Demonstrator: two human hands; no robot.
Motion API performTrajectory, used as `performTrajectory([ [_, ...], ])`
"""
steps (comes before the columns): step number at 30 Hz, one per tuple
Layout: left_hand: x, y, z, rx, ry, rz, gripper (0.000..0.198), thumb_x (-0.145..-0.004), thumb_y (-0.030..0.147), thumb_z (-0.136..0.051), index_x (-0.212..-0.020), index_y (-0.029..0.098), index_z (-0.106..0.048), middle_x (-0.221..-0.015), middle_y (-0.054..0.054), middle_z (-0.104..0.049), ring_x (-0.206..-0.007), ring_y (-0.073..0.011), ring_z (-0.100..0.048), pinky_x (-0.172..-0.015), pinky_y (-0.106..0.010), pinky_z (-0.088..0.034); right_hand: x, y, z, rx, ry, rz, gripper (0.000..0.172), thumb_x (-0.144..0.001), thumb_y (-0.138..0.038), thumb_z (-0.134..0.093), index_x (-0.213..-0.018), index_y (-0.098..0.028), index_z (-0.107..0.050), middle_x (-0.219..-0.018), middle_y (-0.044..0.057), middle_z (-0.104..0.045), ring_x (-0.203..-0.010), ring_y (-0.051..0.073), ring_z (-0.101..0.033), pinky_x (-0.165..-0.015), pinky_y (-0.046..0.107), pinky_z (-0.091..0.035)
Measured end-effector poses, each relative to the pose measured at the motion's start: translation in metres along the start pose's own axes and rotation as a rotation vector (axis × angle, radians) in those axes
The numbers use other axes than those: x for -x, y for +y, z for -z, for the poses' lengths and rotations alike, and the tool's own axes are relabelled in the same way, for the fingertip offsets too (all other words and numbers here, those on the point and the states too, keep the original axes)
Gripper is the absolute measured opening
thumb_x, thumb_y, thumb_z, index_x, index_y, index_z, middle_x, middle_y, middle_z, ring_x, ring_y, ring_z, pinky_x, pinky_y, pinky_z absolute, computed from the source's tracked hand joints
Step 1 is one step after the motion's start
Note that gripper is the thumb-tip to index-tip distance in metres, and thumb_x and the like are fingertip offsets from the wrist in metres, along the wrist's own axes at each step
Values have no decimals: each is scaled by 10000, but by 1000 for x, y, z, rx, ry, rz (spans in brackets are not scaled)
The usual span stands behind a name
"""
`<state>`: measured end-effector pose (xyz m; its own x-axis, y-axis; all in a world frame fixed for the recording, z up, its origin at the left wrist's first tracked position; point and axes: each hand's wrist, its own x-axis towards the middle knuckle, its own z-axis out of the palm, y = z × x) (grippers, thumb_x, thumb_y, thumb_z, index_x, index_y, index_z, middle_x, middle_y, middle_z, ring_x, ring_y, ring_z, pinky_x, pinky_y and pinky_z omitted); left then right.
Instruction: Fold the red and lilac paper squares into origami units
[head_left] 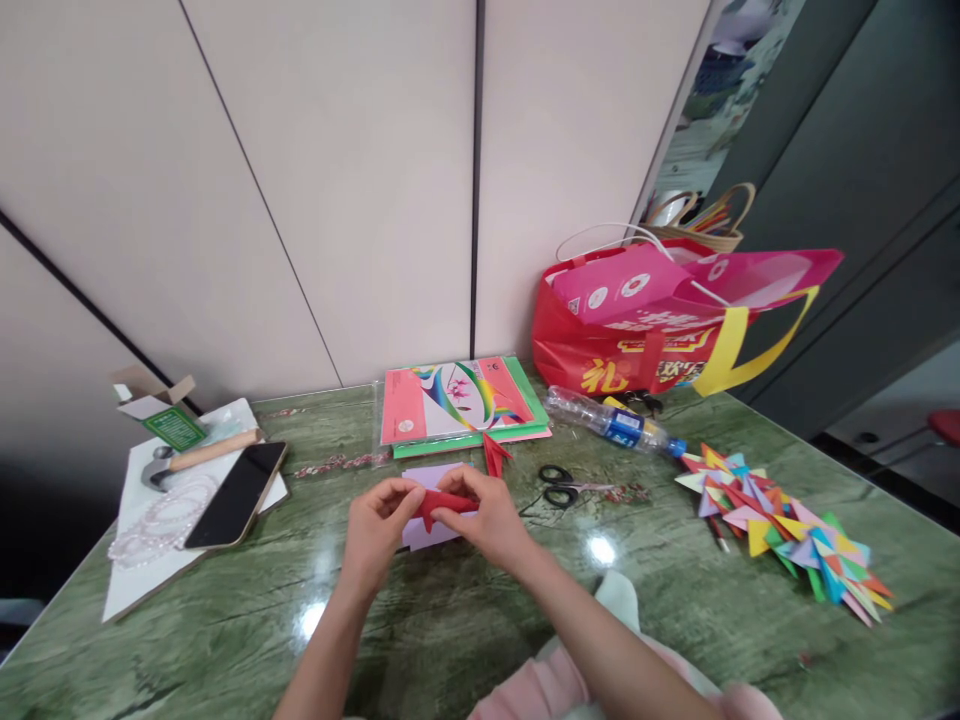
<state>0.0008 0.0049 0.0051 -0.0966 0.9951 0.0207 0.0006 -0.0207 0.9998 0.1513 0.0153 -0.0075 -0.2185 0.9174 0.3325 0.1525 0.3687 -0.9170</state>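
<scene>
My left hand (384, 520) and right hand (491, 517) both pinch the red paper (433, 503), over the lilac sheets (435, 536), with scissors (574, 488) at its three o'clock. If I pull unevenly, it could tear; pressing off-line could set a crooked fold.

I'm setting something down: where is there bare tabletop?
Between the phone and left hand, and between the pale cloth and folded-paper cluster. It's crowded toward the wall, where the paper pack, bottle and bag sit close.
</scene>
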Motion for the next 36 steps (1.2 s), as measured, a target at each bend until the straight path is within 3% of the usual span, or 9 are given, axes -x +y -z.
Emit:
performTrajectory([
  [7, 0, 2, 2, -156, -113, 22, 129, -628, 253, -678, -603, 130, -647, -583, -8, -630, -552, -114, -547, -542, -202, -435, 0, -1, -2, -58, -124, -137, 137, -654, -277, -652, -704, -155, -614, -653, -3, -613, -568, 107, -523, -549, 222, -417],
  [10, 1, 4, -1, -140, -103, 43, 143, -604, 262, -693, -651, 132, -657, -615, -23, -646, -582, -138, -576, -554, -220, -455, -2, 2, -2, -113, -110, -204, 138, -638, -270, -658, -656, -147, -598, -620, -7, -600, -536, 98, -502, -526, 218, -406],
  [13, 2, 6, -4, -42, -24, 73, 311, -578, 274, -717, -853, 150, -641, -707, -28, -668, -652, -157, -609, -595, -244, -487, -4, 5, -1, -202, -54, -245, 166, -631, -285, -661, -644, -149, -567, -611, -13, -585, -535, 96, -500, -527, 221, -402],
  [17, 4, 7, -6, 20, -110, 193, 344, -602, 312, -707, -884, 141, -611, -705, -30, -671, -559, -140, -605, -551, -267, -503, -7, 7, 0, -305, -24, -293, 226, -625, -330, -665, -649, -161, -518, -589, -31, -556, -524, 93, -497, -524, 222, -393],
  [22, 4, 5, -4, 3, -122, 182, 267, -599, 292, -713, -774, 127, -597, -527, 22, -602, -410, -79, -499, -400, -179, -388, -6, 5, 1, -343, -101, -365, 282, -600, -376, -684, -677, -152, -531, -594, -32, -561, -526, 87, -506, -511, 213, -394],
  [27, 1, 3, 1, -24, -103, 206, 285, -586, 281, -723, -789, 129, -593, -554, 25, -607, -403, -56, -462, -378, -151, -305, -5, 3, 2, -483, -170, -534, 377, -568, -457, -686, -749, -148, -567, -587, -34, -575, -502, 96, -533, -464, 224, -453],
  [32, 0, 1, 0, 17, -74, 198, 438, -559, 270, -742, -941, 136, -575, -631, 7, -641, -474, -91, -530, -434, -179, -371, -5, 6, 0, -568, -53, -529, 358, -521, -409, -733, -661, -141, -542, -556, -39, -573, -480, 93, -547, -452, 226, -487],
  [36, 2, 4, -4, -4, -136, 204, 270, -571, 284, -727, -758, 122, -617, -507, 13, -610, -430, -102, -525, -438, -204, -409, -6, 8, -1, -603, 25, -489, 354, -515, -367, -747, -693, -143, -539, -584, -27, -596, -505, 111, -574, -464, 241, -510],
])
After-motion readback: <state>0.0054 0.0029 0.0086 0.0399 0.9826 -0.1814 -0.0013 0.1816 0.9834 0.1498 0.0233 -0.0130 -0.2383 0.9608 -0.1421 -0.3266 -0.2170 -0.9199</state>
